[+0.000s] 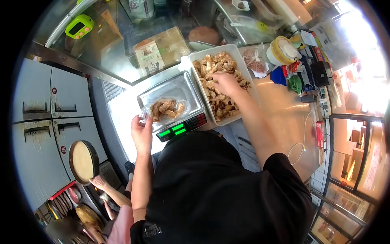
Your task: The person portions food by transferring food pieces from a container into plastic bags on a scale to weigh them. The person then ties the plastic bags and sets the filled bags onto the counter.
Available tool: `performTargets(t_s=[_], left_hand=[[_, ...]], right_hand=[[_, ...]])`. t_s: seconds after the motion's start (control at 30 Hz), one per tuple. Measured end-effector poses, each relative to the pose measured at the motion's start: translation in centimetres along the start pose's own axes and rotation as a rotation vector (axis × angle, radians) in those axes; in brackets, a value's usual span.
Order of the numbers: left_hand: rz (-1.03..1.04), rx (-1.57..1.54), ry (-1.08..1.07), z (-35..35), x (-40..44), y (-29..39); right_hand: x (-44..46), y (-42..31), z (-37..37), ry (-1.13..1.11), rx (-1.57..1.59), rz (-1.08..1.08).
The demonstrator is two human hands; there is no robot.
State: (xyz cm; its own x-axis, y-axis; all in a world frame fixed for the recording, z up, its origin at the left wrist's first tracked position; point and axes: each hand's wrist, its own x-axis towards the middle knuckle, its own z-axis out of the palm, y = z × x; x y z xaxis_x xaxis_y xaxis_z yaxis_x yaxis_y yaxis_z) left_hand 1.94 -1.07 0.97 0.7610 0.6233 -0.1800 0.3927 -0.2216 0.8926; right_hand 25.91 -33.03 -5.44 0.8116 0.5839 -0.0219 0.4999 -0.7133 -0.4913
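Note:
My left hand [141,131] pinches the edge of a clear plastic bag [183,106] with several brown fried-looking pieces [166,109] in it. The bag lies on the metal pan of a digital scale [151,97], whose display [177,128] glows green. To the right, a white plastic tub [246,73] is well filled with brown pieces [221,106] of the same kind. My right hand [226,84] reaches into the tub, its fingers curled closed down onto the pieces. Its fingertips are partly hidden, so the exact piece is unclear.
A glass case [122,53] runs along the back, with a green timer [79,27] on it. At right stand a yellow-rimmed bucket [282,51] and a bag of reddish bits [254,61]. Lower left, another person's hand [98,183] holds a round pan [84,162] beside a white cabinet [36,138].

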Motion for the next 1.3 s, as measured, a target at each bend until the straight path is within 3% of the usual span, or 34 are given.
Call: performTargets(t_s=[0.1, 0.23, 0.33, 0.43, 0.53, 0.57, 0.67, 0.9, 1.2, 1.3], left_hand=[[-0.028, 0.012, -0.004, -0.1, -0.3, 0.8], [-0.015, 0.041, 0.026, -0.4, -0.2, 0.4], [-0.041, 0.065, 0.024, -0.6, -0.2, 0.1], [-0.053, 0.06, 0.019, -0.6, -0.2, 0.1], [-0.052, 0.044, 0.024, -0.6, -0.4, 0.5], [-0.049, 0.022, 0.019, -0.5, -0.5, 0.7], [-0.041, -0.025, 0.007, -0.6, -0.5, 1.0], [-0.014, 0.015, 0.009, -0.6, -0.4, 1.3], [-0.019, 0.003, 0.016, -0.5, -0.4, 0.0], [-0.017, 0.017, 0.032, -0.5, -0.7, 0.4]], right_hand=[[0.9, -0.5, 1.6, -0.165, -0.102, -0.013], [0.8, 0.1, 1.6, -0.192, -0.116, -0.035], [0.2, 0.8, 1.1, -0.088, 0.029, -0.099], [-0.2, 1.0, 0.5, -0.178, 0.368, 0.166], [-0.8, 1.6, -0.9, -0.166, 0.545, 0.28], [-1.1, 2.4, -0.6, -0.148, 0.799, 0.338], [-2.4, 1.7, -3.0, -0.151, 0.935, 0.445], [-3.8, -3.2, -6.2, -0.168, 1.064, 0.301], [-2.8, -10.9, -5.6, -0.406, 0.825, 0.006], [-2.0, -13.2, -4.7, -0.341, 0.677, -0.128]])
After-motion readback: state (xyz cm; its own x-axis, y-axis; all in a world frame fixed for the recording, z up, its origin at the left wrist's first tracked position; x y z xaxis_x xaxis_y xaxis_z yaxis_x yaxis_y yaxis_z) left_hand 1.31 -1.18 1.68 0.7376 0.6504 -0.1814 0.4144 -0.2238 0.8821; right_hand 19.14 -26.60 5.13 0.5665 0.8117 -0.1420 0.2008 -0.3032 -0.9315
